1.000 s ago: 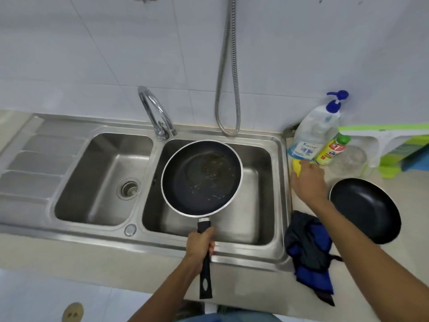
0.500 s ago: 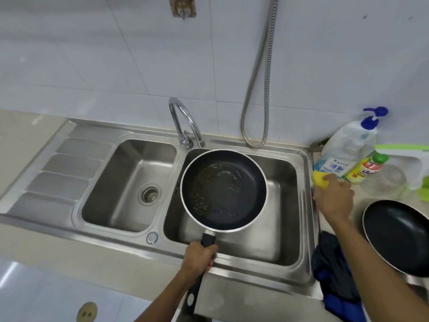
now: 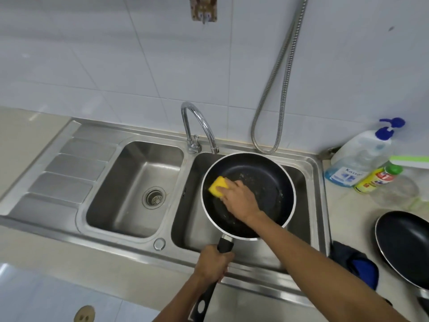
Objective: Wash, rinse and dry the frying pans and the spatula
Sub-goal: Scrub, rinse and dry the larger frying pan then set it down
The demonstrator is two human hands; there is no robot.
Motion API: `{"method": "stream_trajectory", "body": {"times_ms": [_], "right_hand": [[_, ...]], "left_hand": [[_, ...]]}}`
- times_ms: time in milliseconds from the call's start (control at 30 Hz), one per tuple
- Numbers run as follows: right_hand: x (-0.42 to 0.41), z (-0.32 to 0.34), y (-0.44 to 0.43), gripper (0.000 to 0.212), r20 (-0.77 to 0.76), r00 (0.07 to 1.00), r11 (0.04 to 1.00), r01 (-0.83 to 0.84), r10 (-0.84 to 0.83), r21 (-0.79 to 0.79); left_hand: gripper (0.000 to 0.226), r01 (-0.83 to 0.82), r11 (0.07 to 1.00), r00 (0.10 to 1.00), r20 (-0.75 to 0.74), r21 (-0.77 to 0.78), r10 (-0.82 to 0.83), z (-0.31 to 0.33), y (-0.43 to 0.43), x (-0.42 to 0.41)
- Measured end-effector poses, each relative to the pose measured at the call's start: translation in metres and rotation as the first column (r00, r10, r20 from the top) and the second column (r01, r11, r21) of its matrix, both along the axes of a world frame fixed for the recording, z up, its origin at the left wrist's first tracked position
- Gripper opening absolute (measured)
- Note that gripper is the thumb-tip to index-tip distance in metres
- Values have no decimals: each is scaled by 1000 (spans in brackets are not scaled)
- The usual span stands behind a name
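Nearest, past the bench's front edge, pale glossy floor tiles (image 3: 46, 298) show at the lower left. The bench (image 3: 27, 140) is beige stone with a stainless double sink (image 3: 130, 251) set into it, the steel rim running along the front edge.

Over that front rim the left hand (image 3: 214, 263) is wrapped tight round the black handle of a frying pan (image 3: 271, 180). The pan is held over the right basin with its dark inside facing up, and specks and wet streaks show on it. The right hand (image 3: 241, 198) reaches into the pan, its fingers curled on a yellow sponge (image 3: 218, 185) that is pressed against the pan's left inner side.

At the bench's right front, a dark blue cloth (image 3: 357, 263) lies bunched just beside the sink rim. Next to it a second frying pan (image 3: 408, 245) sits on the bench, cut off by the right edge of view.

The left basin (image 3: 139, 177) has a round drain strainer (image 3: 154, 197) in its floor. Left of it lies the ribbed draining board (image 3: 69, 173).

At the sink's back rim, between the basins, stands a curved chrome tap (image 3: 197, 126) with its spout over the right basin. Toward the bench's back right stand a clear pump bottle (image 3: 362, 156) with blue liquid and a blue pump, a yellow bottle (image 3: 376, 178) with a green cap leaning beside it, and a clear jar (image 3: 394, 194).

Behind rises a wall of large white tiles (image 3: 116, 66). A ribbed metal hose (image 3: 278, 89) hangs down it in a loop, and a small hook plate (image 3: 203, 8) is fixed higher up.
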State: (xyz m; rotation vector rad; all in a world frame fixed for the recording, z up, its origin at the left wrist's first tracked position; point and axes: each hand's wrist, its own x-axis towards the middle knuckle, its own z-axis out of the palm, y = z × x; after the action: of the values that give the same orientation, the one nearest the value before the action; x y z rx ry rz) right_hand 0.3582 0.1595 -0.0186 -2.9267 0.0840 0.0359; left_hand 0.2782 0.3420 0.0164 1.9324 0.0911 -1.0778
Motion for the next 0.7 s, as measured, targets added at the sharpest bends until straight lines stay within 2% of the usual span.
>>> {"method": "stream_trajectory", "body": {"times_ms": [100,233,333,400,467,533,600,700], "right_hand": [[19,-4,-37,42,-34,989,989,139,-141,-55],[-20,-12,-73,44,-31,974,973,223,-225,-58],[-68,-22,-51,47,-111,983,989,146,-145,0],[-79,-22,-16,47,-139,988,993,79,-65,91],[-59,-21,15,45,-99,995,989,0,15,146],[-25,-17,29,47,-91,995,991,-27,39,133],[8,-12,21,53,-132,991,995,20,-7,96],[47,-4,1,52,-213,961,976,200,-178,85]], "left_hand": [[16,-20,1000,1000,3,-7,20,-1,3,1],[16,-41,999,999,30,14,41,-12,7,9],[16,-36,999,999,39,24,35,-18,7,11],[18,-29,999,999,43,32,28,-21,4,12],[24,-1,999,998,57,33,-1,-23,2,13],[29,38,999,997,69,35,-41,-25,2,12],[29,62,998,995,82,28,-64,-26,4,10],[24,77,996,993,81,44,-80,-25,7,12]]}}
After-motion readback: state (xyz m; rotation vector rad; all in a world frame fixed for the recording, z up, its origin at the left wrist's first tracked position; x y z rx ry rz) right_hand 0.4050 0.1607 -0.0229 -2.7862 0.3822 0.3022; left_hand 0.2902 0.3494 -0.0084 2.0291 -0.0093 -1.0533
